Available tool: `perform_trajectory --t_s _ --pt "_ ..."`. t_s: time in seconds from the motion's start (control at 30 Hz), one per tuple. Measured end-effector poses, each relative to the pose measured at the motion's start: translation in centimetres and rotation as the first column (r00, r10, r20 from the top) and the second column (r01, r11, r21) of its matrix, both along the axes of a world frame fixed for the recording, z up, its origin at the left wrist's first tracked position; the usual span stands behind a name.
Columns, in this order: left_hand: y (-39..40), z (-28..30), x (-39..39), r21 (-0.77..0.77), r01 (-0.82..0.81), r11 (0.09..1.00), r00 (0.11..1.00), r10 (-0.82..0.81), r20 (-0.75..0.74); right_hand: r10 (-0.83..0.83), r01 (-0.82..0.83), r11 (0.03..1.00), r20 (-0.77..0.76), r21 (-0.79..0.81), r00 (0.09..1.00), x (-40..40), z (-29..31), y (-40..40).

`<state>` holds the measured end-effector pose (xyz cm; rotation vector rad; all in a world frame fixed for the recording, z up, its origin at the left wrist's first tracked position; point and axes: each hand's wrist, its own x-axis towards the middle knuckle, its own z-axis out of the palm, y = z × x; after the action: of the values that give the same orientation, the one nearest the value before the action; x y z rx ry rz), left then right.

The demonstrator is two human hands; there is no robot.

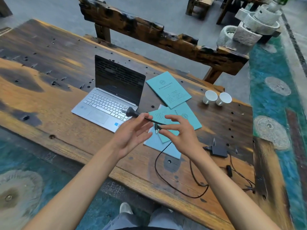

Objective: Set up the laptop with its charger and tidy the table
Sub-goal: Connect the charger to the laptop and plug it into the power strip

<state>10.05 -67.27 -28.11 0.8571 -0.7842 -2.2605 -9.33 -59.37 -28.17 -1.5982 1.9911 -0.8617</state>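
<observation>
An open silver laptop [108, 98] with a dark screen stands on the wooden table [49, 100]. Both my hands hover just right of it, above the teal booklets. My left hand [132, 131] pinches the black charger cable just behind its wall plug [131, 112], which pokes out toward the laptop's keyboard. My right hand [181, 130] holds the same cable at its small barrel connector [156, 129], tip pointing down. The cable [163, 176] loops over the table's near edge to the black power brick [219, 151], which lies at the right.
Two teal booklets [169, 90] [184, 117] and a pale blue sheet [159, 146] lie to the right of the laptop. Two white cups [210, 97] [224, 98] lie tipped at the far right. A rough wooden bench [166, 37] runs behind the table, with stone pots [249, 30] beyond.
</observation>
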Motion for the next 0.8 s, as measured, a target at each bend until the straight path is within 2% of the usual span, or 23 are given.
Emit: perform_trajectory --t_s 0.1,0.23,0.43,0.53,0.6,0.67,0.73,0.8 --pt "0.5 -0.3 -0.5 0.013 0.021 1.0 1.0 -0.021 0.011 0.035 -0.035 0.999 0.0 0.003 0.999 -0.5 -0.5 -0.3" --pt "1.2 -0.4 -1.1 0.043 -0.021 0.999 0.998 0.023 -0.05 0.066 -0.066 0.998 -0.022 -0.017 0.998 -0.8 -1.0 -0.7" --pt "1.2 -0.5 -1.8 0.015 -0.149 0.989 0.987 0.15 -0.059 0.138 -0.166 0.958 -0.129 -0.236 0.982 -1.1 -1.6 -1.0" --pt "1.1 -0.5 -1.9 -0.011 -0.178 0.984 0.983 0.177 -0.044 0.207 -0.231 0.922 -0.109 -0.31 0.972 -1.3 -2.1 -1.3" --pt "0.9 -0.5 -1.9 -0.038 -0.191 0.981 0.982 0.19 -0.02 0.237 -0.226 0.938 0.011 -0.265 0.972 -1.3 -2.3 -1.5" --pt "0.7 -0.6 -1.8 -0.069 -0.193 0.979 0.981 0.195 0.017 0.207 -0.186 0.977 0.243 -0.109 0.947 -1.2 -2.0 -1.8" --pt "0.6 -0.6 -1.5 -0.096 -0.18 0.979 0.982 0.185 0.044 0.152 -0.195 0.98 0.464 0.046 0.873 -1.7 -1.7 -2.5" --pt "0.5 -0.5 -1.4 -0.12 -0.163 0.979 0.983 0.172 0.068 0.154 -0.282 0.947 0.557 0.151 0.816 -2.5 -1.4 -3.4"
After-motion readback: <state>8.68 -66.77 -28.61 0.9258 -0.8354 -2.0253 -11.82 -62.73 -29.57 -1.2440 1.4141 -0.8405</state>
